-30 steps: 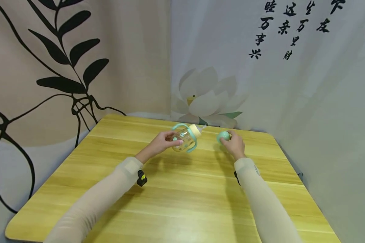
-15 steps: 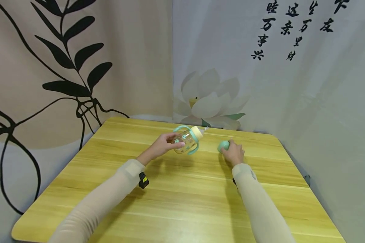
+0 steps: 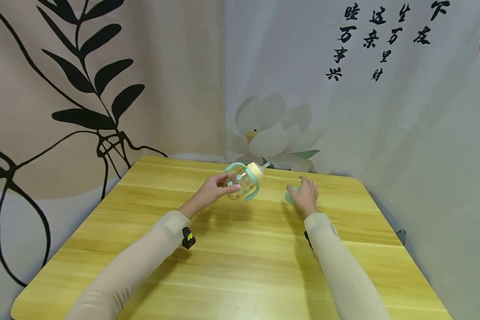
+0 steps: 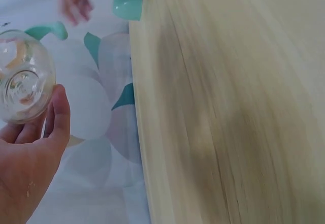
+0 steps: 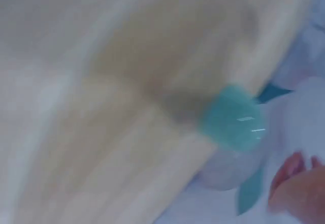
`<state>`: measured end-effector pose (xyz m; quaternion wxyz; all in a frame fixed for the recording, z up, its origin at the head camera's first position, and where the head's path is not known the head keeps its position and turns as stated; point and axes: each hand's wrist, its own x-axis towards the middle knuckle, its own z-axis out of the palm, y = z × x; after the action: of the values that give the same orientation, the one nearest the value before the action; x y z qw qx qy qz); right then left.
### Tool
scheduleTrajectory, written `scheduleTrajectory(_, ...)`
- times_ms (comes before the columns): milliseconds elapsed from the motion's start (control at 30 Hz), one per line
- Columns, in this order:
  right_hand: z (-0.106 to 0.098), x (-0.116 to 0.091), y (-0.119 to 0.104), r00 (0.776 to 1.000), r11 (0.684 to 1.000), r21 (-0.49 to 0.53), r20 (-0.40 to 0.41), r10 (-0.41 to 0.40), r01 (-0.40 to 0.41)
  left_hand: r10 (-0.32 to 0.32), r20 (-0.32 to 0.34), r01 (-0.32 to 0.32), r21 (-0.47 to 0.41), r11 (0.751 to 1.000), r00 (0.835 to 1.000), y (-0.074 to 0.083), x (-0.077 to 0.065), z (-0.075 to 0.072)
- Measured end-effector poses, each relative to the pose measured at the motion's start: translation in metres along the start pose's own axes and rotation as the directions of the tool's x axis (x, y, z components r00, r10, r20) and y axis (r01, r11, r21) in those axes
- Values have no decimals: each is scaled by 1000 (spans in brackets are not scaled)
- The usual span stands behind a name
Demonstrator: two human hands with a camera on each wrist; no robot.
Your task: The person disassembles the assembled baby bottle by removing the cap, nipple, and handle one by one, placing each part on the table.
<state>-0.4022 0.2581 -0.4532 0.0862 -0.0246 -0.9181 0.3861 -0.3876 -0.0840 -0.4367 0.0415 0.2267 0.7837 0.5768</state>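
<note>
My left hand (image 3: 212, 190) grips a clear baby bottle (image 3: 244, 181) with mint handles and a cream collar, above the table. The bottle tilts, its nipple pointing up and to the right. The left wrist view shows the bottle's round base (image 4: 24, 89) beside the fingers (image 4: 61, 112). On the table near the far edge sits a mint-green bottle cap (image 3: 290, 197), partly hidden by my right hand (image 3: 306, 196) in the head view. Both wrist views show a gap between that hand (image 5: 302, 191) and the cap (image 5: 234, 118); its fingers are spread and hold nothing.
The wood-grain table (image 3: 240, 271) has rounded corners. Its far edge lies close to a hanging cloth backdrop (image 3: 184, 89) printed with leaves, a lotus and writing. Dark devices (image 3: 188, 238) are strapped at the wrists.
My right hand has lowered the cap to the table and let go of it, its fingers spreading and drawing off to the right. The left hand keeps the bottle in nearly the same place.
</note>
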Motion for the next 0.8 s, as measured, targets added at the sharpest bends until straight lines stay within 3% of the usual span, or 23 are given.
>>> scheduleTrajectory(67, -2, 3, -21, 996, 987, 131, -13, -89, 90, 6, -28, -7, -28, 1000, 1000, 1, 2, 1)
scheduleTrajectory(133, -3, 5, -44, 986, 953, 258, 9, -168, 160, 6, -51, -8, -42, 999, 999, 2, 4, 1)
scheduleTrajectory(233, -5, 2, -75, 969, 913, 357, 72, -236, 196, 8, -83, -11, -39, 999, 997, 3, 6, 4)
scheduleTrajectory(300, -5, -1, -90, 964, 906, 377, 102, -245, 190, 10, -102, -14, -29, 999, 995, 3, 8, 7)
scheduleTrajectory(433, -2, -6, -106, 966, 921, 365, 155, -207, 139, 31, -129, -31, -2, 1000, 991, 4, 8, 9)
scheduleTrajectory(667, 4, -8, -108, 958, 950, 294, 230, -174, 102, 71, -144, -57, 101, 993, 987, 6, 5, 9)
scheduleTrajectory(800, 9, -10, -106, 951, 945, 321, 269, -152, 60, 85, -133, -69, 122, 990, 987, 5, 2, 8)
